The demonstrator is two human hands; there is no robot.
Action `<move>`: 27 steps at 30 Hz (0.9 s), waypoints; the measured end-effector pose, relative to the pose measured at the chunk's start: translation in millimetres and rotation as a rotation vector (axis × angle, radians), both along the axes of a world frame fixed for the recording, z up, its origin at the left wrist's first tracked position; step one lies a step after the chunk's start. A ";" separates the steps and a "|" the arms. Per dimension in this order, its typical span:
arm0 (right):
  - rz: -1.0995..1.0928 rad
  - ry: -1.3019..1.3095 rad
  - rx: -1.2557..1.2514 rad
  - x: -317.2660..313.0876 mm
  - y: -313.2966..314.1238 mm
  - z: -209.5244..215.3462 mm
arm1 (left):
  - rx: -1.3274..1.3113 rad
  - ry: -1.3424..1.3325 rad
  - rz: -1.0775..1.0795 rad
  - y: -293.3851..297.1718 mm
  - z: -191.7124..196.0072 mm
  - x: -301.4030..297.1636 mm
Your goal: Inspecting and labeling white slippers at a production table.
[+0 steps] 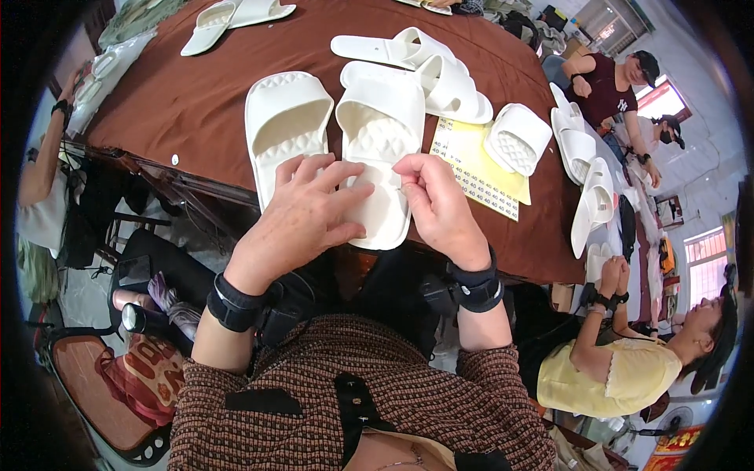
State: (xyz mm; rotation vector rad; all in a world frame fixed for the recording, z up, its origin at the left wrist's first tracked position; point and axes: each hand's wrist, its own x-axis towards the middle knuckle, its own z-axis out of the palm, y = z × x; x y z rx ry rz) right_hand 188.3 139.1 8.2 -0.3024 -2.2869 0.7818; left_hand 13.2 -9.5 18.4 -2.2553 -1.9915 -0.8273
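A white slide slipper (381,102) lies at the table's near edge, its heel toward me. My left hand (302,212) reaches over the insole from the left, fingers spread and bent, the fingertips on or just above it. At the slipper's right edge is my right hand (444,208), thumb and forefinger pinched together; whatever is between them is too small to make out. A matching white slipper (289,110) sits alongside on the left, its heel partly covered by my left hand. To the right is a yellow sheet of printed stickers (491,184), with another white slipper (518,141) on its upper right part.
More white slippers (393,49) lie beyond, at the far left (228,20) and along the right edge (593,200). A brown cloth (196,94) covers the table. People sit or stand around it, one in yellow (620,369) close on my right. A chair (94,385) holds a red bag (145,377).
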 end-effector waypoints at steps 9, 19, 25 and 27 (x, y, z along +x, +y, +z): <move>0.077 -0.194 0.044 -26.0 -1.3 24.5 | 0.007 -0.035 0.008 2.5 -1.1 -0.5; 0.102 -0.266 0.178 -37.3 7.2 20.5 | 0.027 -0.073 0.012 0.6 -0.9 -2.0; 0.098 -0.274 0.184 -39.8 9.7 19.3 | 0.027 -0.046 0.019 1.5 -3.6 -2.4; 0.096 -0.259 0.189 -40.0 10.4 18.1 | 0.022 -0.042 0.021 1.5 -1.8 -1.8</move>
